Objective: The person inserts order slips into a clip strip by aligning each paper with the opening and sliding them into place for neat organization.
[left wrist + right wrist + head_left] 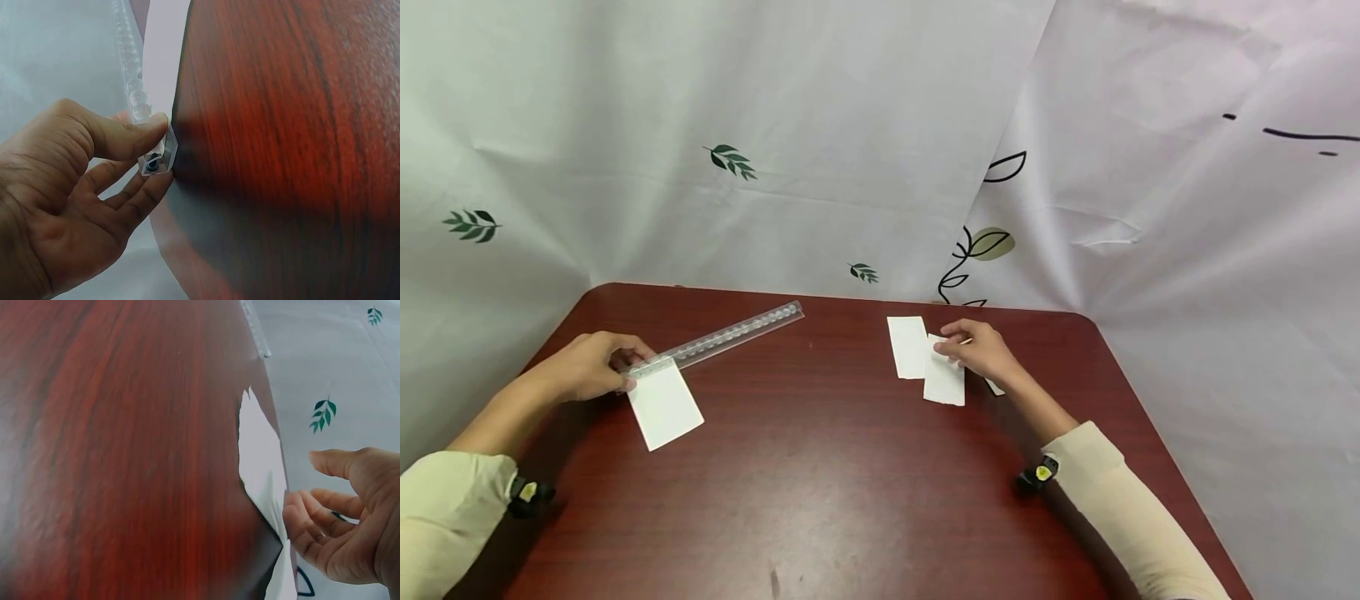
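Observation:
At the table's left, my left hand (593, 367) pinches one end of a clear plastic ruler (741, 332) with a row of round shapes along it. A white paper piece (665, 408) lies against the ruler at that end. In the left wrist view, the thumb presses on top of the ruler (133, 81), at the edge of the paper (165, 56). Toward the right side, my right hand (981, 348) hovers over white paper strips (943, 382), thumb apart from its loosely bent fingers. The right wrist view has nothing in its grasp, beside a torn-edged strip (259, 450).
Another paper strip (908, 348) lies just left of the one by my right hand. A further white piece (995, 387) shows partly under the right wrist. The dark red wooden table (805, 483) backs onto a pale cloth (820, 167) printed with leaves.

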`<state>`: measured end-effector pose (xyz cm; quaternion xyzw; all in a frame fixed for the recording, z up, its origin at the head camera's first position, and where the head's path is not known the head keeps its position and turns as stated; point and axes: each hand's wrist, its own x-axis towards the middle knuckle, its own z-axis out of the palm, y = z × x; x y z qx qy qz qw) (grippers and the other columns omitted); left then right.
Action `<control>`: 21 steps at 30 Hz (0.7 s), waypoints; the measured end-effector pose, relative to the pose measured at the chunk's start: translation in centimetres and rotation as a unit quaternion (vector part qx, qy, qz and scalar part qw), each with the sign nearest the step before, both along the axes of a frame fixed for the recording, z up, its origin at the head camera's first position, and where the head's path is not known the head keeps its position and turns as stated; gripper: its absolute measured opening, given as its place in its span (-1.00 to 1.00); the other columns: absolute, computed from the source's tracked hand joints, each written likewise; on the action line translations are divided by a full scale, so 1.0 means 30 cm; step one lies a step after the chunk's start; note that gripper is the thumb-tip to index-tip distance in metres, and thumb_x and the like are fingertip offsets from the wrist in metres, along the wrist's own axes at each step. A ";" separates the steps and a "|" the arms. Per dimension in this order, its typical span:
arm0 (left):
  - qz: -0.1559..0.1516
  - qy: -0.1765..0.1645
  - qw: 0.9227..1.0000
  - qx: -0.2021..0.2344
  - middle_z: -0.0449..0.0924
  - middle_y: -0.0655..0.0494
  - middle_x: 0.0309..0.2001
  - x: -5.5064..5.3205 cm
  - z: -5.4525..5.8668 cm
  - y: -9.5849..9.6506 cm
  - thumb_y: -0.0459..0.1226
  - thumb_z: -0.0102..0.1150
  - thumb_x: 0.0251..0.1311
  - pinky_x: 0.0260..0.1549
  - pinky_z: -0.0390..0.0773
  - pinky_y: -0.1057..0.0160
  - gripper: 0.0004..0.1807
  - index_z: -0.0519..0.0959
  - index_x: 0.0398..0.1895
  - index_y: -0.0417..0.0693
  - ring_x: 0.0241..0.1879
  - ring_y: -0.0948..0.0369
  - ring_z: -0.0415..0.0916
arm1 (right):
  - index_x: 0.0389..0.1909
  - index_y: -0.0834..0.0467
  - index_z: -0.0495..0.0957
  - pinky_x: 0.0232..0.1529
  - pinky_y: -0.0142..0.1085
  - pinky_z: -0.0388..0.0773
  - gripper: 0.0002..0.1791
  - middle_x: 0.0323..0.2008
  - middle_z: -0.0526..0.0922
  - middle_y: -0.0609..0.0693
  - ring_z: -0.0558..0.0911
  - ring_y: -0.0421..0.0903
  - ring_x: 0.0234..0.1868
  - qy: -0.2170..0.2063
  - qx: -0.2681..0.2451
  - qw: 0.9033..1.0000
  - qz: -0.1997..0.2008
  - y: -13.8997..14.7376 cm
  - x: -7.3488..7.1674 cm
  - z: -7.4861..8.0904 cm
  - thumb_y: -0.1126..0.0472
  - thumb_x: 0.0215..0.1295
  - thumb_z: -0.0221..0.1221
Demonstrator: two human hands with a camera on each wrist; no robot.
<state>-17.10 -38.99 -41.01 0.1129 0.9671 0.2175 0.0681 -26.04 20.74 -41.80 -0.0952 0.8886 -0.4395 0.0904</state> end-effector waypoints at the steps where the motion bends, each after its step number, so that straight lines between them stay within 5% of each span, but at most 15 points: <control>1: 0.001 -0.001 1.000 0.000 0.63 0.02 -0.20 -0.001 0.001 0.001 -0.46 0.45 -0.05 -0.38 0.48 0.22 -0.61 0.67 -0.07 -0.16 -0.23 0.08 0.55 | 0.19 0.21 0.57 -0.21 -0.14 0.68 -0.44 -0.08 0.71 0.15 0.73 0.02 -0.24 0.001 0.002 1.000 -0.002 0.008 0.001 -0.002 0.03 0.25 0.39; 11: -0.002 0.006 1.000 -0.004 0.65 0.04 -0.21 -0.007 -0.002 0.003 -0.46 0.46 -0.07 -0.36 0.49 0.23 -0.61 0.68 -0.08 -0.15 -0.23 0.09 0.56 | 0.21 0.17 0.56 -0.24 -0.16 0.65 -0.44 -0.07 0.72 0.14 0.71 0.00 -0.32 0.006 0.037 0.999 -0.028 0.079 0.015 -0.011 0.00 0.25 0.38; 21: -0.001 -0.002 1.000 -0.002 0.63 0.06 -0.23 -0.005 0.001 -0.003 -0.46 0.46 -0.06 -0.37 0.48 0.23 -0.61 0.67 -0.08 -0.15 -0.25 0.12 0.55 | 0.17 0.18 0.59 -0.19 -0.22 0.58 -0.45 -0.08 0.72 0.12 0.66 0.02 -0.14 0.024 0.077 0.995 -0.059 0.141 0.023 0.002 -0.01 0.24 0.38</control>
